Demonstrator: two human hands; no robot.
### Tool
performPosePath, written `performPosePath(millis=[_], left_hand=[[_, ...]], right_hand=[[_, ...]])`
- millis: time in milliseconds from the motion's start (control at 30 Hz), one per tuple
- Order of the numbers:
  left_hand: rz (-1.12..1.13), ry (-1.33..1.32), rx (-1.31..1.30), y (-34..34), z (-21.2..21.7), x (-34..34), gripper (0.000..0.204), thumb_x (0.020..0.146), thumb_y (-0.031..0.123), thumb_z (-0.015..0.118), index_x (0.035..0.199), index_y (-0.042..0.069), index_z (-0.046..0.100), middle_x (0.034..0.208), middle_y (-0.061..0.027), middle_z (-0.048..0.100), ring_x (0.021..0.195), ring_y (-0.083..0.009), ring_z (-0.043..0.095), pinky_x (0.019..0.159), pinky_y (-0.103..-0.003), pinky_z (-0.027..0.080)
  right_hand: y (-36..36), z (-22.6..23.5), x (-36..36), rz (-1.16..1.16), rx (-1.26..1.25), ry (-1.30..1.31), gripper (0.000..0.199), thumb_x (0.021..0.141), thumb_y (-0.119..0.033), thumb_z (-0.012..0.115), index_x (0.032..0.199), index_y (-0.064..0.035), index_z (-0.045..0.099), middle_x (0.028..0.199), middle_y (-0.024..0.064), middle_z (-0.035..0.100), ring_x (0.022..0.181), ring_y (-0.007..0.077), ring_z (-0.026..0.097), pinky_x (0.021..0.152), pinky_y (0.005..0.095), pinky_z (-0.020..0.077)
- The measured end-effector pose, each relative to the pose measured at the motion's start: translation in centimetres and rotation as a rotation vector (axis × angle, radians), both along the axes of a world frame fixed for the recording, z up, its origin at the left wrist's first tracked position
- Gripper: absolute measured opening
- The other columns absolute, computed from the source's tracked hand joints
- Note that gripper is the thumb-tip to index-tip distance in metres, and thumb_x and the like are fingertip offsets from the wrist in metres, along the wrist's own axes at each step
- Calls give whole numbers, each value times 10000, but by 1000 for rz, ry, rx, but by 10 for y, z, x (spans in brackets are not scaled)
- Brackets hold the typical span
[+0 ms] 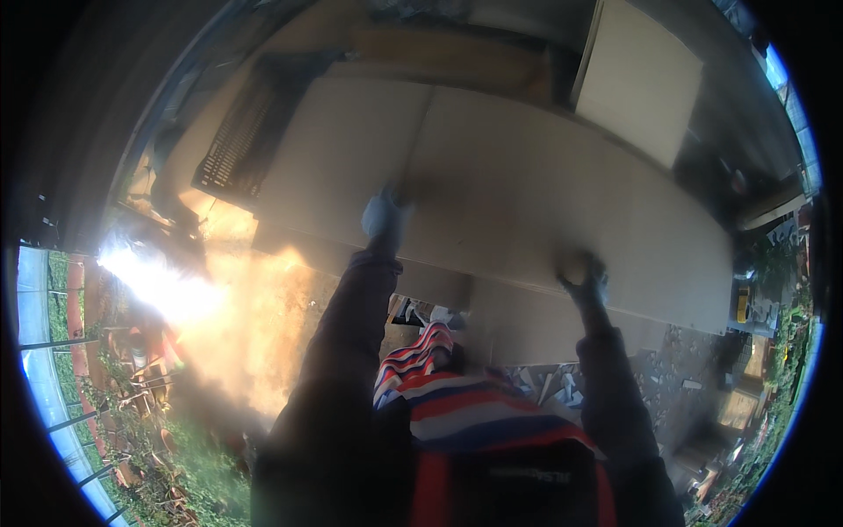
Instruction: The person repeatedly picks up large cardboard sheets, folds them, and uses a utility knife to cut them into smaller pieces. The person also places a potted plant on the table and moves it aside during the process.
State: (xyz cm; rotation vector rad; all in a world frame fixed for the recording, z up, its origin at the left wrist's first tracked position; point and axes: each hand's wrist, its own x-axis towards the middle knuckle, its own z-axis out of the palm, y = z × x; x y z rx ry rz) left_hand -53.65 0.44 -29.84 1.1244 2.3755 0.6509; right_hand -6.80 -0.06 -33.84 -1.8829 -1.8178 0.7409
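A large flat brown cardboard sheet (500, 193), with a crease across its left part, spreads out in front of me. My left hand (386, 215) is over the sheet near that crease. Something pale bluish, perhaps a glove, covers part of it, and blur hides its fingers. Farther right, my right hand (587, 274) lies at the sheet near its front edge, thumb and fingers apart, also blurred. Below that edge hangs another cardboard panel (518, 329); whether it belongs to the same piece I cannot tell.
A black perforated crate (237, 132) stands at the sheet's far left. Behind, at the right, a pale board (641, 79) leans upright. Scraps litter the ground (685, 373) at the lower right. Strong sunlight falls on the ground at left, beside green plants (184, 457).
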Motion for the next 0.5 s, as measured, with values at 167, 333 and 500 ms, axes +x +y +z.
performPosePath(millis=[167, 333, 500], left_hand=[[113, 5, 93, -3, -37, 8, 556, 697, 411, 716, 1121, 59, 640, 1008, -188, 686, 961, -374, 656, 813, -454, 518], [-461, -211, 262, 27, -65, -39, 270, 862, 248, 632, 1018, 41, 706, 1000, -142, 707, 947, -242, 669, 835, -355, 509], [-393, -709, 326, -2, 8, -26, 370, 899, 244, 613, 1188, 14, 634, 1177, -121, 641, 1097, -226, 590, 958, -355, 449]], right_hand=[[-7, 31, -15, -62, -227, -578, 1113, 667, -674, 722, 1491, -92, 252, 1512, 191, 287, 1387, 404, 264, 1106, 483, 312], [-13, 45, -20, -100, -178, -514, 1145, 641, -682, 737, 1484, -68, 264, 1513, 189, 274, 1381, 390, 266, 1077, 478, 351], [-13, 53, -17, -228, -117, -419, 1087, 681, -652, 725, 1469, -49, 281, 1453, 205, 362, 1313, 394, 371, 1042, 458, 384]])
